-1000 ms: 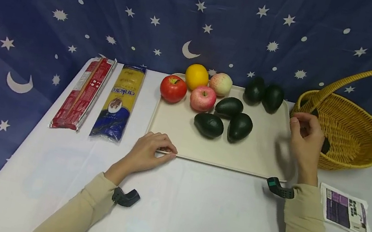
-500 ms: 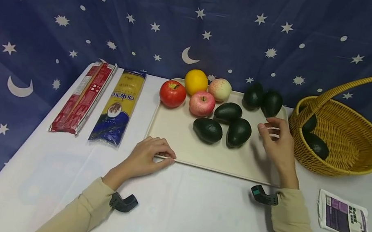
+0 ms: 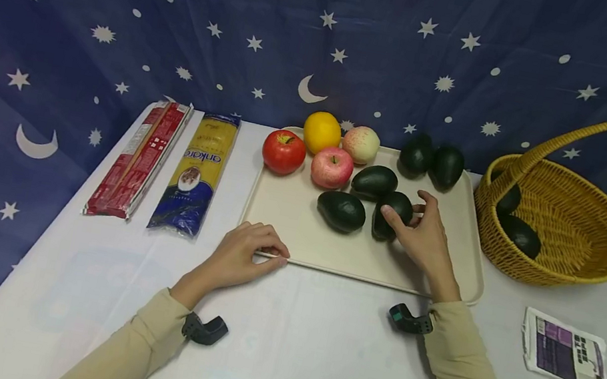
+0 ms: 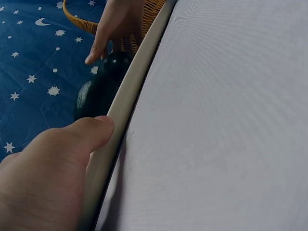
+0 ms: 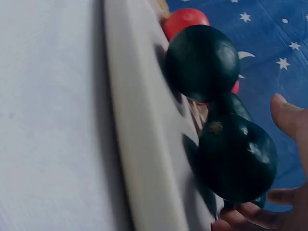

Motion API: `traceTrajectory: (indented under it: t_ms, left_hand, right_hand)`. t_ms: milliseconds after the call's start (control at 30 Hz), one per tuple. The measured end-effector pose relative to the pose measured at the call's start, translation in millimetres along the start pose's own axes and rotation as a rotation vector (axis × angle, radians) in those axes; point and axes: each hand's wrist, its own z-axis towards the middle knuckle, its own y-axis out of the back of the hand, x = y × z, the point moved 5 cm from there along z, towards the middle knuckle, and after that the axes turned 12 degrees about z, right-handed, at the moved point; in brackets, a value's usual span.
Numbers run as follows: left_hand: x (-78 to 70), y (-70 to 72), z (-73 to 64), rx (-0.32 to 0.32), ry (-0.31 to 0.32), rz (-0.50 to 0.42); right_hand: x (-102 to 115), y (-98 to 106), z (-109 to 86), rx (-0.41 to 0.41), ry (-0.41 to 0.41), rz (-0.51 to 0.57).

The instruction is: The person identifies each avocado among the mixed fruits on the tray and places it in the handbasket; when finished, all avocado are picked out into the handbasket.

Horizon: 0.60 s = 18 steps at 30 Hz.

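Right hand (image 3: 423, 236)'s been moved from beside the basket (image 3: 583, 229) to an avocado (image 3: 400, 204) on the tray (image 3: 284, 213), fingers spread around it, nothing gripped yet; tray's near rim is pinched by the left hand (image 3: 239, 255).
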Motion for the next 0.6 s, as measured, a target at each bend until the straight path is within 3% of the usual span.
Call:
traceTrajectory:
  t_ms: [267, 600]
  left_hand:
    - [-0.3, 0.3, -0.4, 0.019, -0.001, 0.021]
    - [-1.0, 1.6, -0.5, 0.000, -0.012, 0.019]
  right_hand:
    - [-1, -13, 0.9, 0.003, 0.019, -0.060]
    - [5, -10, 2.1, 0.034, 0.075, -0.010]
